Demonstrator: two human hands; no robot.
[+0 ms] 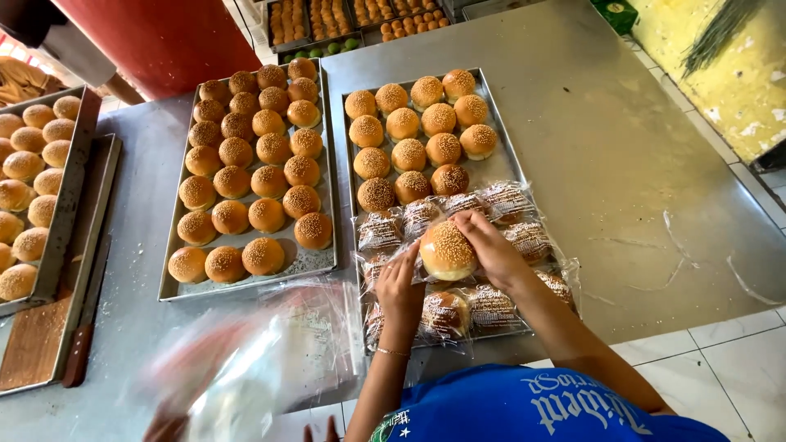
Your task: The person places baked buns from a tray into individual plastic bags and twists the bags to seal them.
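Observation:
My right hand (pixel 491 250) grips a sesame-topped bun (pixel 447 250) from its right side, over the near end of a metal tray (pixel 501 168). My left hand (pixel 399 290) pinches the clear plastic bag (pixel 407 260) around the bun's left side, and the bun sits partly inside it. Several bagged buns (pixel 508 200) lie under and around both hands. Bare buns (pixel 409 123) fill the far half of the same tray.
A second tray (pixel 332 164) full of bare buns stands to the left. A further tray of buns (pixel 74 180) is at the far left, above a long knife (pixel 82 344). A blurred clear bag (pixel 246 368) and another person's fingers (pixel 164 427) show bottom left. Small trays (pixel 327 20) sit at the back.

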